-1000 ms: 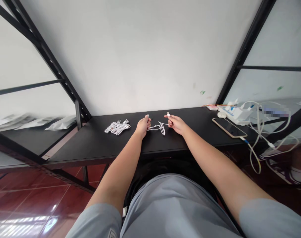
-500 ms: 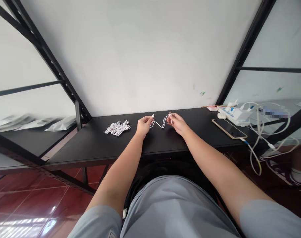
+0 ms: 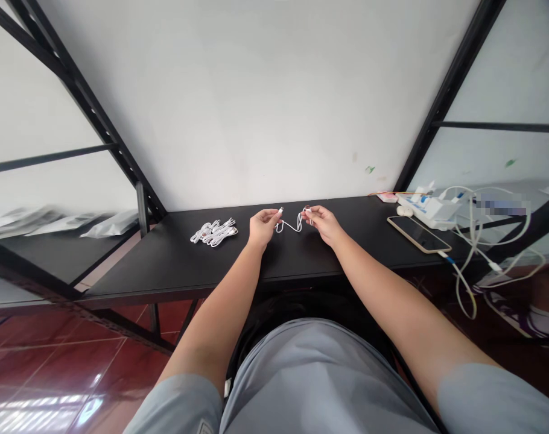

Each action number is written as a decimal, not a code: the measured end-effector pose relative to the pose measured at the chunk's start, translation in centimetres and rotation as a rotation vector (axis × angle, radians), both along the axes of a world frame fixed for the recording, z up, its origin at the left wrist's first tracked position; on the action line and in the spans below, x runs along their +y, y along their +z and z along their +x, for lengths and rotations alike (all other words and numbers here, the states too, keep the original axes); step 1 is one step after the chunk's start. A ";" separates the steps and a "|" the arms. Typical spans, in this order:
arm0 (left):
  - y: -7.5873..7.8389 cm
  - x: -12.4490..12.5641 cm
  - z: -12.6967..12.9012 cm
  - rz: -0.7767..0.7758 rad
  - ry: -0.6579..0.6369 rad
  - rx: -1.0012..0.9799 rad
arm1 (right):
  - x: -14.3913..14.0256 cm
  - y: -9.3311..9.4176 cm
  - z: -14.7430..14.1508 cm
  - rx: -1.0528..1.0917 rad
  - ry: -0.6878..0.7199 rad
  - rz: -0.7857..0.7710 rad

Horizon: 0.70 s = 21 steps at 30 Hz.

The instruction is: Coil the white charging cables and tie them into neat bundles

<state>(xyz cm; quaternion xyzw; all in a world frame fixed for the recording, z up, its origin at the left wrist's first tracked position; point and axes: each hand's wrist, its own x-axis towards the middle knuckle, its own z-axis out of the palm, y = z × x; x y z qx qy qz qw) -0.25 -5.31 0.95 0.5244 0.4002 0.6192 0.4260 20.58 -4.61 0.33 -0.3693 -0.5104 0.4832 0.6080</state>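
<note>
A short white cable [image 3: 293, 225] hangs in a loop between my two hands above the black table [image 3: 175, 259]. My left hand [image 3: 262, 226] pinches one plug end of it, and my right hand [image 3: 323, 223] pinches the other end. The cable's middle sags down to the table top between them. A bundle of several more white cables [image 3: 213, 232] lies on the table to the left of my left hand.
A phone [image 3: 418, 233] lies face up on the right part of the table, beside a white power strip [image 3: 431, 208] with chargers and tangled white cords [image 3: 476, 265] dropping off the edge. Black shelf frames stand at both sides; plastic bags [image 3: 107, 224] lie on the left shelf.
My hands have come closer together and moved slightly away from me, so the cable loop between them has shortened and lifted. The cable bundle and phone have not moved.
</note>
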 end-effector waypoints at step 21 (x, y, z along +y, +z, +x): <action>-0.1 -0.5 -1.1 -0.088 0.180 0.949 | 1.3 -1.4 1.9 -0.921 -0.410 0.088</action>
